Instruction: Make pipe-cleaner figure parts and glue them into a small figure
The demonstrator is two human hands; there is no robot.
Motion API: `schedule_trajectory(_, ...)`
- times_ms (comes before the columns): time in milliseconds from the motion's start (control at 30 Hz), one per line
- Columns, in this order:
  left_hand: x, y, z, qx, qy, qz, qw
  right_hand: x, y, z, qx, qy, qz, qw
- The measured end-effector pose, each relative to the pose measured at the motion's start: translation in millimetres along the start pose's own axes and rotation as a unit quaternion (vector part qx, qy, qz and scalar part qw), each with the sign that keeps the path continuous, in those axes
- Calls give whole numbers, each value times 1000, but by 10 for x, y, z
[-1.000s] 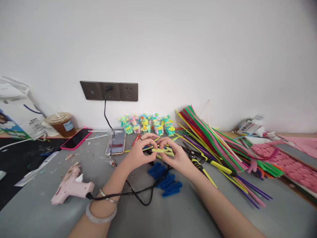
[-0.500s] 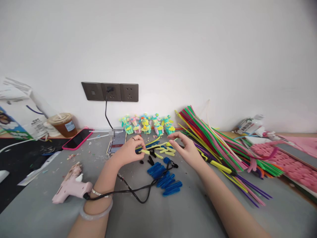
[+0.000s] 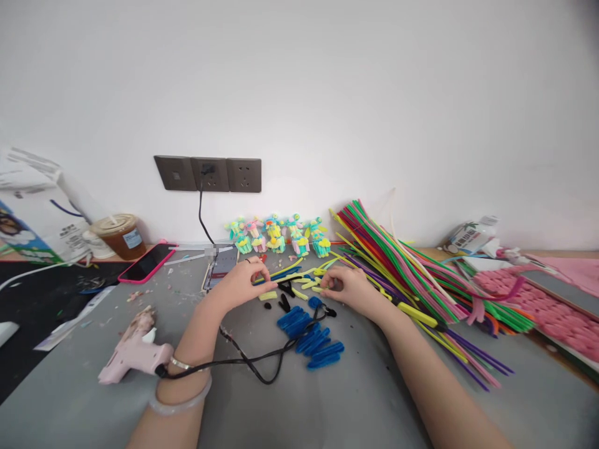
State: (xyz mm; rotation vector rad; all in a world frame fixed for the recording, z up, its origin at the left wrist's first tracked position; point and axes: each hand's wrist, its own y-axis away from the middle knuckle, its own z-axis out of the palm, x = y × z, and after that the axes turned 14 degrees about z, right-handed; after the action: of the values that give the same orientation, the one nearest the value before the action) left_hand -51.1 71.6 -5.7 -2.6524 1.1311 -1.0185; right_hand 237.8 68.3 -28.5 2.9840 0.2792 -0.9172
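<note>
My left hand (image 3: 246,282) hovers over the desk with thumb and index finger slightly apart, nothing visible between them. Just below its fingertips lies a short pale yellow pipe cleaner piece (image 3: 267,296). On the other side, my right hand (image 3: 350,289) has its thumb and fingertips pinched at the end of another yellow pipe cleaner piece (image 3: 317,289). Between the hands are more yellow pieces and small black pieces (image 3: 285,304). Nearer me lie several blue pipe cleaner pieces (image 3: 312,340), crossed by a black cord (image 3: 281,358).
A pink glue gun (image 3: 135,352) lies left of my forearm. Small pipe cleaner figures (image 3: 276,236) stand along the wall. A big bundle of coloured pipe cleaners (image 3: 402,262) spreads at right. A phone (image 3: 147,262) and a drink cup (image 3: 120,237) are at back left.
The yellow piece from my left fingers now lies on the desk below them. My right hand has come down and closed its fingertips at a yellow piece.
</note>
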Motion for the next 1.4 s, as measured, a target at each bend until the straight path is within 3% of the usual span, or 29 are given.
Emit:
schedule_trajectory(133,90,-63,28,66,-1,25,997,-58,18,4,-6,1,-3,1000)
schedule_trajectory(267,189,-148,146,127,132,15,983,-165,38,-49,-28,-87,-7,996)
schedule_trajectory(367,276,-192,246,116,242,-2,963,-306,61,-58,-36,-187,4,982)
schedule_trajectory(467,341,-206,326,85,289,-14,953,-464,99,3,-22,-227,2,974)
schedule_trajectory(600,363,-208,366,79,322,-19,943,-599,153,119,11,-259,-53,964)
schedule_trajectory(733,357,-216,337,106,315,-6,943,-603,161,169,39,-288,-80,953)
schedule_trajectory(967,359,-225,323,132,291,4,948,-565,124,145,2,-351,-46,935)
schedule_trajectory(1400,347,-223,355,122,356,-19,926,-572,122,166,-13,-392,-46,919)
